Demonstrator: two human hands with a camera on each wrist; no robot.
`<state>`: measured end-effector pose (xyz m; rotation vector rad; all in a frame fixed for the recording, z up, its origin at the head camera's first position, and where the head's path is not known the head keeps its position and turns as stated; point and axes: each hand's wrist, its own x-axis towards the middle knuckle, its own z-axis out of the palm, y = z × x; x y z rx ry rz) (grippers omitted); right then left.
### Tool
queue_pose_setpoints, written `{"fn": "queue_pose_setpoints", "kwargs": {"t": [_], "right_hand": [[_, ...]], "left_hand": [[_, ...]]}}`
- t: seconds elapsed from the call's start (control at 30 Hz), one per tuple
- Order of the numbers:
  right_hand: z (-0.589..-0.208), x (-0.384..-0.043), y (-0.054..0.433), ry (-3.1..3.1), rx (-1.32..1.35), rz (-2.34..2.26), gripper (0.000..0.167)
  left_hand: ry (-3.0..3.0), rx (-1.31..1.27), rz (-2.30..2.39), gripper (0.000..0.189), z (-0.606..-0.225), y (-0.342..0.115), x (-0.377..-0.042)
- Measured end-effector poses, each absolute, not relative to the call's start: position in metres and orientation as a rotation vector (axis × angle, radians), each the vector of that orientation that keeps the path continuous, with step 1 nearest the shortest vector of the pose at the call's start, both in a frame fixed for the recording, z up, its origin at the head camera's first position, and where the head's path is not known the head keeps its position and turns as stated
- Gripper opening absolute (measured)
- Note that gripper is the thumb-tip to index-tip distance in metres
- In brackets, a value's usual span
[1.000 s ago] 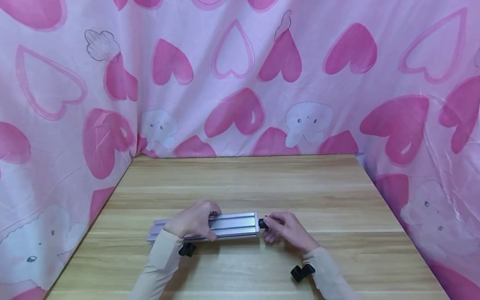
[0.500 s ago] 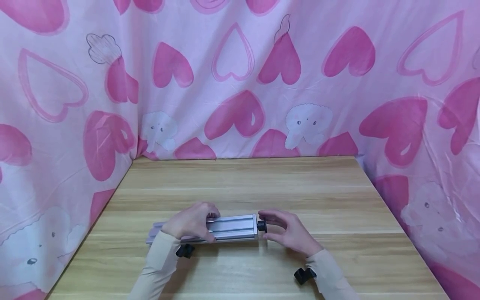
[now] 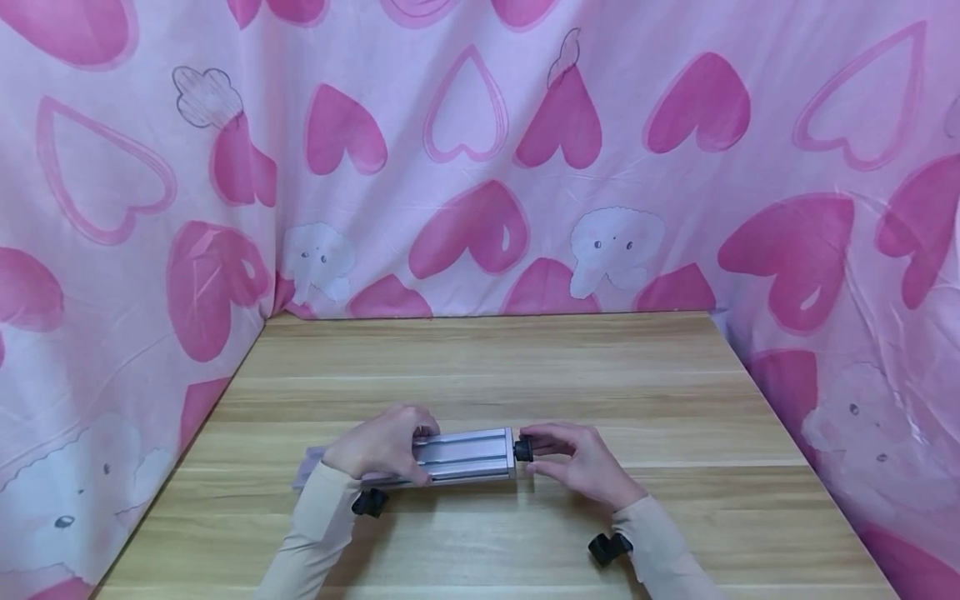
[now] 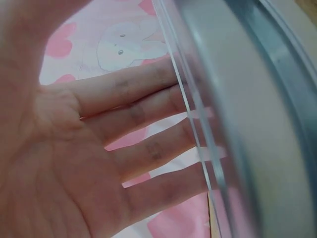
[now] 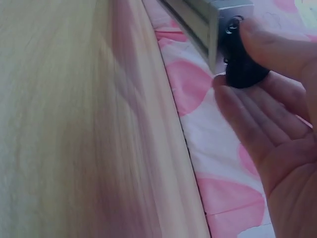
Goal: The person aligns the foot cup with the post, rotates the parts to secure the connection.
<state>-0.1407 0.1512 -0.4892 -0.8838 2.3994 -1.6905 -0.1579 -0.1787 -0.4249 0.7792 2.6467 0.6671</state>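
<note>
A silver aluminium linear slide [image 3: 472, 457] with long grooves is held slightly tilted above the table. My left hand [image 3: 386, 443] grips it across its middle, thumb on the near side and fingers over the far side. Close up in the left wrist view, the fingers [image 4: 153, 148] reach the slide's clear-looking edge. A black round knob [image 3: 523, 451] projects from the slide's right end. Around that knob is my right hand [image 3: 585, 460], and the right wrist view has the thumb [image 5: 277, 49] against the knob [image 5: 245, 69] with fingers on its other side.
The wood-grain table [image 3: 487, 367] extends behind and around both hands. Pink heart-patterned cloth [image 3: 465, 100] hangs along its back and sides. Black camera mounts sit at the left wrist [image 3: 370, 502] and right wrist [image 3: 609, 550].
The right hand's fingers have loosened from a close pinch, spread around the knob and come back near it. The left hand keeps its grip; the slide has barely moved.
</note>
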Motion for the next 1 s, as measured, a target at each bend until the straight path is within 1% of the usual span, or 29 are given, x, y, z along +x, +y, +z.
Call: {"fn": "queue_pose_setpoints", "kwargs": {"t": [0.13, 0.37, 0.73, 0.9, 1.0], "right_hand": [[-0.489, -0.143, 0.153, 2.374, -0.741, -1.658, 0.047], [-0.489, -0.143, 0.153, 2.303, -0.551, -1.667, 0.048], [-0.486, -0.146, 0.152, 1.957, -0.285, -1.845, 0.047], [-0.488, -0.145, 0.151, 1.839, -0.142, -1.867, 0.050], [-0.490, -0.145, 0.151, 1.839, -0.118, -1.880, 0.053]], "left_hand": [[2.666, 0.744, 0.634, 0.059, -0.424, -0.175, -0.157], [2.692, 0.760, 0.609, 0.058, -0.422, -0.171, -0.156], [2.752, 0.810, 0.551, 0.061, -0.423, -0.163, -0.155], [2.779, 0.835, 0.527, 0.060, -0.423, -0.161, -0.152], [2.781, 0.831, 0.527, 0.059, -0.424, -0.161, -0.151]]}}
